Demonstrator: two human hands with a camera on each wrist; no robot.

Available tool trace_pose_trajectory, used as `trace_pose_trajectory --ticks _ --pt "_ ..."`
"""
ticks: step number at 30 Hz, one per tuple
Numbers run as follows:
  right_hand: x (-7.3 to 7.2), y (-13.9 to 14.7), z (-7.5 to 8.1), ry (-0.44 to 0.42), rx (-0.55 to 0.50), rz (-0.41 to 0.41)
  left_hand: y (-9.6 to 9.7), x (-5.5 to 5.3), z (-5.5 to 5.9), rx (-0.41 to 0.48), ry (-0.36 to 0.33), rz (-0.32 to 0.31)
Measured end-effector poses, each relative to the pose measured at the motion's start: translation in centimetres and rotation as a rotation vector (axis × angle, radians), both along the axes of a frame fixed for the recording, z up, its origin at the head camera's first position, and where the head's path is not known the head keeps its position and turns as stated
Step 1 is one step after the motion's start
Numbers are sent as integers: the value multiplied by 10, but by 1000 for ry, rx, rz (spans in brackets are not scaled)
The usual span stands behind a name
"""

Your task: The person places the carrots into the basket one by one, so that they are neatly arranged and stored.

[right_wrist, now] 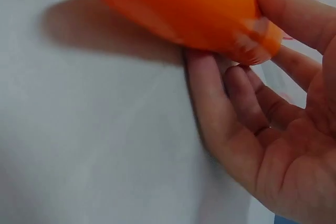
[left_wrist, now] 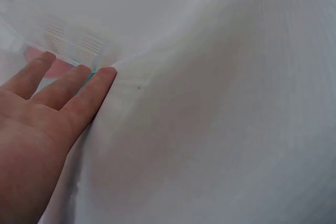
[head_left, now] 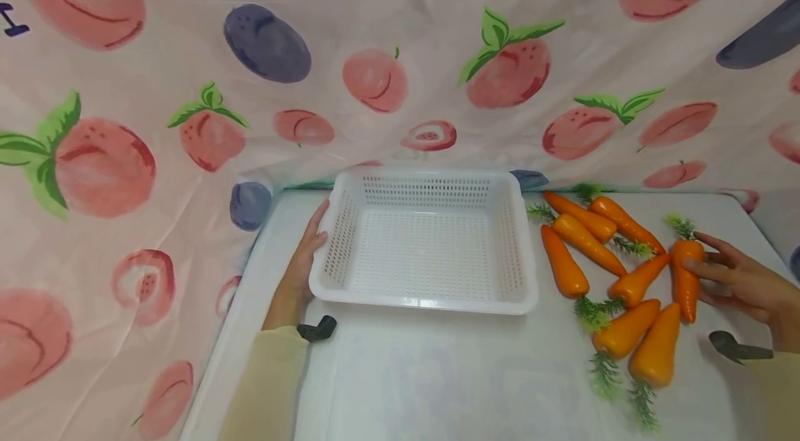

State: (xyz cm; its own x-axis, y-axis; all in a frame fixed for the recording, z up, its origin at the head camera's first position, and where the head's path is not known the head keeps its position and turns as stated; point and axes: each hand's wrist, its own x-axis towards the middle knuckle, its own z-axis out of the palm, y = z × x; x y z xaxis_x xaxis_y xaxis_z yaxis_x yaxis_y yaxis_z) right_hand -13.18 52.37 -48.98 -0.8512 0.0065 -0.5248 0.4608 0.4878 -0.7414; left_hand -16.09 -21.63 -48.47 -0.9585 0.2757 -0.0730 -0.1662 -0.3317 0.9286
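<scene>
A white perforated plastic basket (head_left: pixel 425 303) stands on the table, with nothing inside it. My left hand (head_left: pixel 304 257) is at its left side, the thumb by the rim; in the left wrist view, straight, spread fingers reach to the basket's wall (left_wrist: pixel 131 11). At the right, my right hand (head_left: pixel 744 280) holds an orange carrot (head_left: pixel 686 281) with a green leafy top, thumb on one side near the thick end. The right wrist view shows this carrot (right_wrist: pixel 184 9) between the thumb and the fingers beneath it, low over the table.
Several more orange carrots (head_left: pixel 565 264) with leafy tops lie in a loose cluster between the basket and my right hand. A white cloth covers the table (head_left: pixel 400 378). A fruit-patterned curtain (head_left: pixel 387 24) hangs behind the table and along the left side.
</scene>
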Motion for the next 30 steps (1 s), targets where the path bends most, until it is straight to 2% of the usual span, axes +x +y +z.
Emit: trace_pose_trajectory --ticks 7,15,23,30 --pt "1 -5 0 52 60 22 -1 0 -2 19 4 3" --pt "3 -10 11 83 71 -57 -5 -5 -7 -27 10 6" --pt "2 -5 14 84 1 -97 -4 -3 -5 -36 29 5" --pt "1 -25 34 137 -51 -134 -2 1 0 -39 30 5"
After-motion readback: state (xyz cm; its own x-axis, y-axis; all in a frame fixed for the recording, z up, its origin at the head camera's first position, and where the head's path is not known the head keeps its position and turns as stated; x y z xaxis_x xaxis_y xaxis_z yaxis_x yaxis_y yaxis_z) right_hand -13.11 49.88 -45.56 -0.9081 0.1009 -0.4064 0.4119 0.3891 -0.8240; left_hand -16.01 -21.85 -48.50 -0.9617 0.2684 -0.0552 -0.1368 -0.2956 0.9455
